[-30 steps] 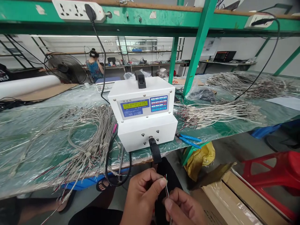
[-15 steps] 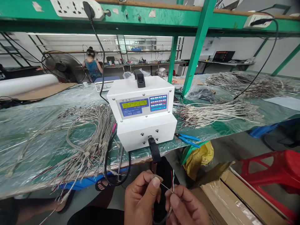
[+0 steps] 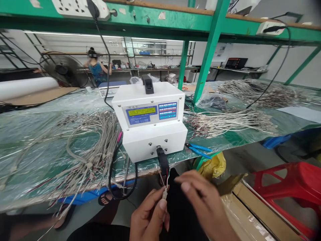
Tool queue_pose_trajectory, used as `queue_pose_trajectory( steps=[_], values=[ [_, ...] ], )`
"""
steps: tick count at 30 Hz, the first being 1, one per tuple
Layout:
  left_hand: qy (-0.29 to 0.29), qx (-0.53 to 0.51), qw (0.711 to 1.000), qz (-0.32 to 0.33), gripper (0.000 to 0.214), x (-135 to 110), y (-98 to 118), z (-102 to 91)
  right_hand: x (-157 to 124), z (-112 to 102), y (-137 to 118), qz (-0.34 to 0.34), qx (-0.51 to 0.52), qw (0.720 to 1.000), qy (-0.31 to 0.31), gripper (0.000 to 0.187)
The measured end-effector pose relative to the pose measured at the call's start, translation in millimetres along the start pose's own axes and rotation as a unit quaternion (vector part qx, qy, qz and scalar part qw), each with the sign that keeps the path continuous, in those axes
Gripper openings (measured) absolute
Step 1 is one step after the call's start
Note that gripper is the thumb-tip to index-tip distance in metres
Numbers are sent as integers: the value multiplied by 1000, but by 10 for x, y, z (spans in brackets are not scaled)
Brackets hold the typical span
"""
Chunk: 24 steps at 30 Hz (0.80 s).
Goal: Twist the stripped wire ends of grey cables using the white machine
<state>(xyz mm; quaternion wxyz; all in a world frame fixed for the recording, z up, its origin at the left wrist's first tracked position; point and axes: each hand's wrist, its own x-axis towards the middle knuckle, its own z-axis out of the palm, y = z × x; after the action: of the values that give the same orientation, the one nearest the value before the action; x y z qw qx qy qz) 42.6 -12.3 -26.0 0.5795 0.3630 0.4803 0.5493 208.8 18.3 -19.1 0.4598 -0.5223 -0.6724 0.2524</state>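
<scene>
My left hand (image 3: 149, 214) is shut on a grey multi-core cable (image 3: 165, 193), whose thin stripped coloured wires stick up just below the black clamp lead (image 3: 162, 160). That lead comes out of the front of a white wire-testing machine (image 3: 150, 120) with a blue keypad and a lit yellow-green display. My right hand (image 3: 203, 201) is blurred, open and holding nothing, with its fingers spread to the right of the cable. Blue-handled pliers (image 3: 198, 150) lie on the table to the right of the machine. Dark cloth covers my lap below both hands.
Tangled grey cable bundles (image 3: 92, 150) lie on the plastic-covered table left of the machine, and more (image 3: 230, 122) lie right of it. Green shelf posts (image 3: 205, 63) rise behind. A red stool (image 3: 283, 187) and cardboard box (image 3: 253, 207) stand at lower right. A person (image 3: 96, 68) sits far back.
My right hand has let go of the wires and swung to the right, opening. My left hand has moved down, and the cable now stands upright in its fingers.
</scene>
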Motion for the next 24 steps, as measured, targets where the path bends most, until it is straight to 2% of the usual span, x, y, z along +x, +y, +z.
queue_pose_trajectory(
  steps=[1,2,3,5,7,10,14,16,18,21,24],
  values=[
    [5,-6,1000,-5,34,11,-10,-41,98,-102,139,-15,-115,992,51,27],
    [9,-16,1000,-11,35,18,-13,-77,204,-196,303,-28,-266,959,99,33],
    [11,-31,999,-19,37,20,-10,-106,313,-280,480,-22,-317,941,116,40],
    [10,-64,997,-31,40,13,8,-139,510,-406,819,-19,-369,923,106,52],
    [5,-89,996,-31,43,5,31,-147,644,-482,1062,-31,-396,915,69,54],
    [3,-97,995,-32,37,12,60,-134,705,-524,1195,-52,-416,907,32,54],
    [3,-144,987,-74,30,54,97,-107,602,-522,1091,-28,-395,915,70,52],
    [-12,-168,981,-93,34,75,115,-104,490,-522,965,1,-365,926,95,48],
    [-39,-150,983,-98,39,89,122,-115,350,-521,797,26,-300,949,94,45],
    [-39,-72,994,-74,32,90,107,-143,120,-498,518,41,-145,985,85,46],
    [-6,9,1000,-14,36,74,72,-151,-91,-442,314,-1,-84,993,88,34]
  ],
)
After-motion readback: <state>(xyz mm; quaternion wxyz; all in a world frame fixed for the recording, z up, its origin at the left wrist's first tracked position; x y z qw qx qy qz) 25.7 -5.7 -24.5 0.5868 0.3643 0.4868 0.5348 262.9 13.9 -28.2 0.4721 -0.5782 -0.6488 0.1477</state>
